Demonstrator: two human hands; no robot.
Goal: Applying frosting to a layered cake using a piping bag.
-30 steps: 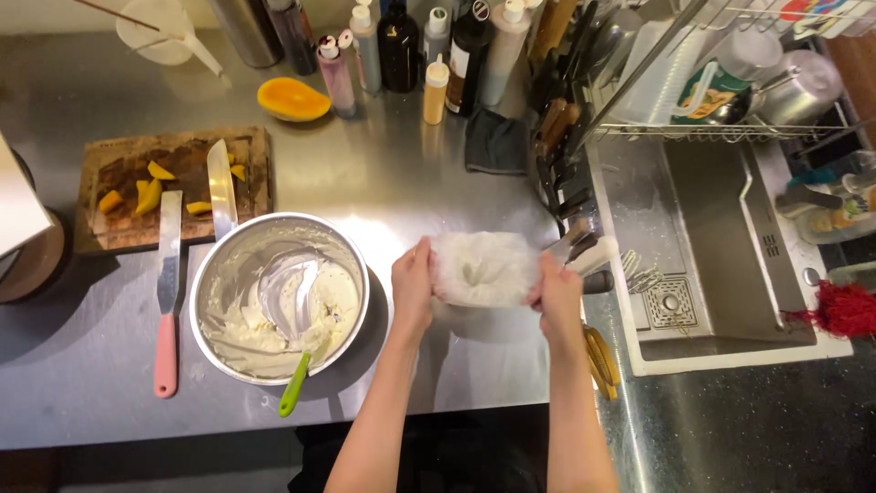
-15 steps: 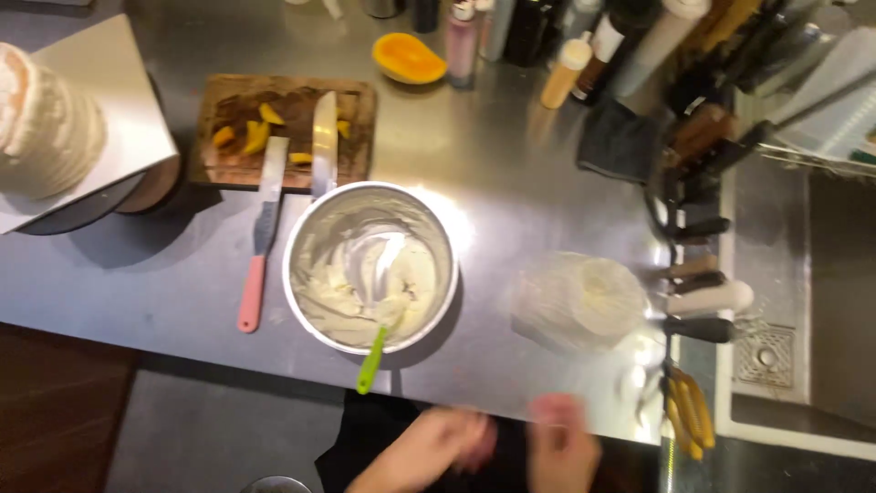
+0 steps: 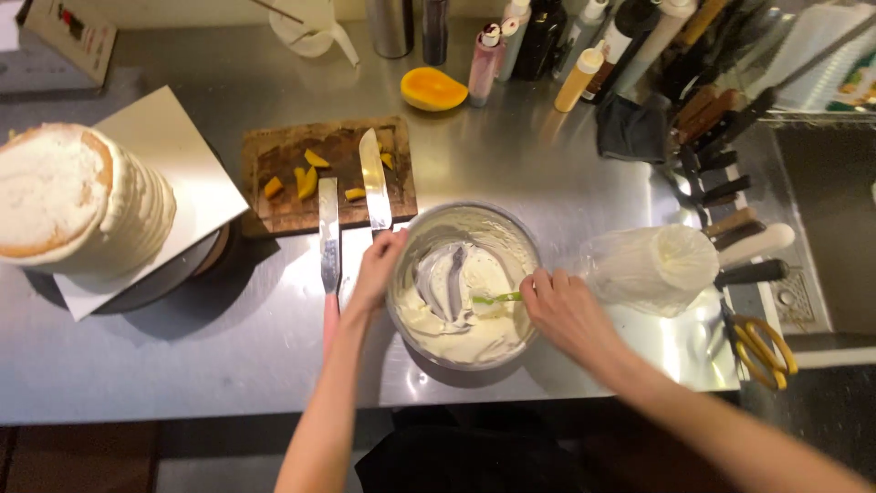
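Single head-worn view, looking steeply down

The steel counter [image 3: 566, 173] is seen from above at arm's length; no second view is given.

The mixing bowl [image 3: 511, 228] is shiny metal holding smooth, glossy white cream [image 3: 456, 319]. The counter [image 3: 228, 329] is brushed steel, dully reflective. The cutting board [image 3: 283, 155] is dark, worn wood; the piping bag [image 3: 652, 265] is translucent plastic.

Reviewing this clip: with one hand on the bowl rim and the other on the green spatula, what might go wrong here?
The left hand grips the bowl rim close to the knife overhanging the cutting board; a nudge might catch the blade. The right hand works the green spatula near the piping bag, which it could knock over.
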